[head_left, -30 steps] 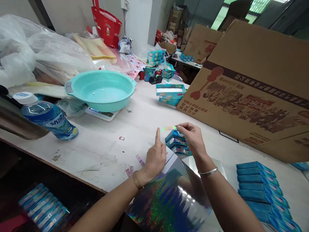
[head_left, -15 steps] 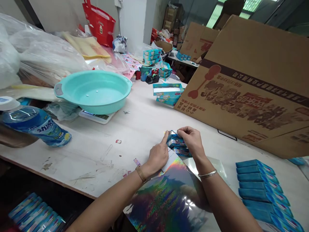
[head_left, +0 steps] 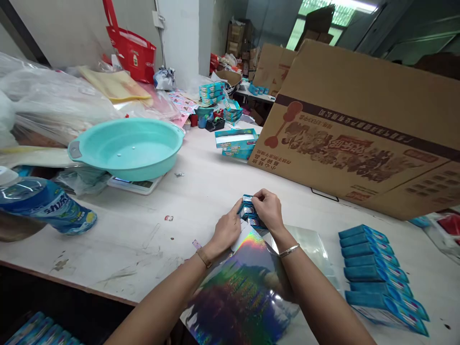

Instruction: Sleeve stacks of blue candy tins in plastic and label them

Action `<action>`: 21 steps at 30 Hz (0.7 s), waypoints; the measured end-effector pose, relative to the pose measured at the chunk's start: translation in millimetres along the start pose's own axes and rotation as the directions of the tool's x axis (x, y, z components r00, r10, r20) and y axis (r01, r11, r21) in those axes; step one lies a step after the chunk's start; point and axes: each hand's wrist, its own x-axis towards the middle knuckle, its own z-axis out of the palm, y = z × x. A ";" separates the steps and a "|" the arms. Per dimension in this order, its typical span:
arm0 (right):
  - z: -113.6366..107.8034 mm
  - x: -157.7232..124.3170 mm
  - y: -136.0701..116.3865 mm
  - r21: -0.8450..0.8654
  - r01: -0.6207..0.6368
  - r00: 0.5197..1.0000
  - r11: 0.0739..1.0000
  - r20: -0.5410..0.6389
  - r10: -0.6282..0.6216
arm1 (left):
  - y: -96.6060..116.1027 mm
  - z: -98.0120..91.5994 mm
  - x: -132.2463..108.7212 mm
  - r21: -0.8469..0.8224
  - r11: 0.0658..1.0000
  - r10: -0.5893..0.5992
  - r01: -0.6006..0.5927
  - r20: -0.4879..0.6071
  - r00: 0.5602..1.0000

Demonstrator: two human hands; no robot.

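Observation:
Several small blue boxes (head_left: 247, 211) with silvery labels lie in a short row at the table's middle. My left hand (head_left: 228, 229) rests at their left side, index finger stretched to the farthest box and touching its edge. My right hand (head_left: 268, 208) is closed over the right side of the boxes, thumb and fingertips pinched; what they hold is too small to make out. A shiny rainbow holographic sheet (head_left: 240, 292) lies below my hands, under my forearms. Right of it is a clear plastic sheet (head_left: 305, 244).
Several blue packs (head_left: 373, 273) stand in a row at the right. A large cardboard carton (head_left: 345, 134) fills the back right. A turquoise basin (head_left: 129, 148) sits on a scale, with a blue bottle (head_left: 53, 201) at the left. Open display boxes (head_left: 237, 143) stand behind.
The view has shifted, so the table things appear farther left. My right hand has moved slightly over the small boxes, its fingers still pinched. My left hand stays at their left side.

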 end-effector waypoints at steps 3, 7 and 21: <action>1.2 2.0 5.5 0.039 -0.022 1.000 0.999 -0.013 0.023 | -0.5 1.5 2.4 -0.086 0.996 0.002 -0.003 -0.014 1.000; 4.1 2.4 11.1 0.058 -0.021 0.999 0.998 -0.035 0.023 | -2.4 3.6 6.3 -0.207 0.978 -0.016 0.011 -0.023 1.000; -5.6 1.0 -12.1 0.158 -0.096 0.995 0.983 0.015 0.095 | -12.9 -13.0 -25.3 -0.198 0.965 -0.194 0.173 -0.092 0.977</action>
